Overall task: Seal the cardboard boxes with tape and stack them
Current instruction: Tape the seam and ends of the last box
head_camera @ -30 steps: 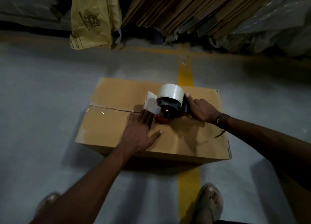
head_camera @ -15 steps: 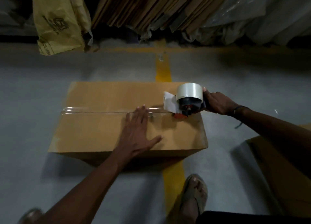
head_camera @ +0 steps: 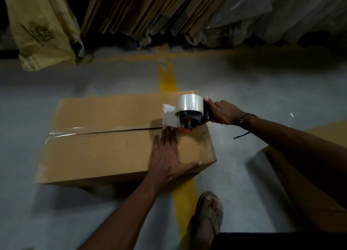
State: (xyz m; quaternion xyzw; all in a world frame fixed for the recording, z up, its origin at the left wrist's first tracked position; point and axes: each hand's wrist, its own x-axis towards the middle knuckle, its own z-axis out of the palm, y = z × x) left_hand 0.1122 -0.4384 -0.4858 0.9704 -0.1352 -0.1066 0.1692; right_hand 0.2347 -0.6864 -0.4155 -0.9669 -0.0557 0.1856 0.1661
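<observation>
A brown cardboard box (head_camera: 105, 150) lies on the grey floor, flaps closed. Clear tape (head_camera: 78, 132) runs along its centre seam from the left edge towards the right. My right hand (head_camera: 223, 112) grips the handle of a tape dispenser (head_camera: 189, 112) with a white roll, which sits on the seam near the box's right end. My left hand (head_camera: 167, 159) presses flat on the box top just in front of the dispenser, fingers straight, thumb at the box's near edge.
Flattened cardboard sheets (head_camera: 150, 11) lean at the back, with a yellow sack (head_camera: 41, 31) to their left and plastic wrapping (head_camera: 272, 14) to their right. A second cardboard box (head_camera: 319, 137) is at the right behind my arm. A yellow floor line (head_camera: 167, 76) passes under the box. My sandalled foot (head_camera: 208, 216) is near.
The dispenser has travelled right along the seam to the box's right end, laying more tape. My left hand followed it to the right.
</observation>
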